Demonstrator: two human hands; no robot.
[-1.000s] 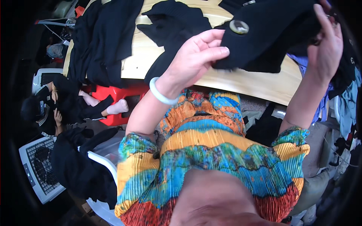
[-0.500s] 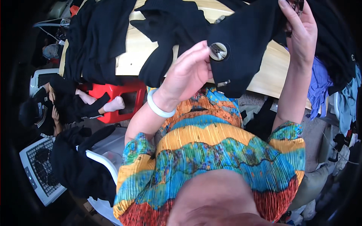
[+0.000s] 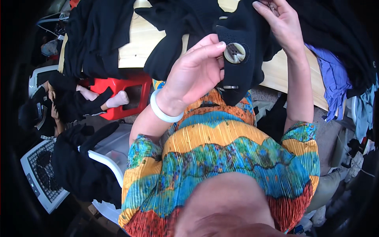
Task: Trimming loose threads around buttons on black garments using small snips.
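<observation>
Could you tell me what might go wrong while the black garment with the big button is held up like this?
1. The left hand pinches the black garment right beside the button; a tug could strain its threads.
2. The right hand seems to hold something small at the top edge; I cannot tell what, but it could drop into the dark clothes on the wooden table and be hard to spot.

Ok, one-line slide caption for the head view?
Both hands, left and right, hold a black garment with a large button.
</observation>
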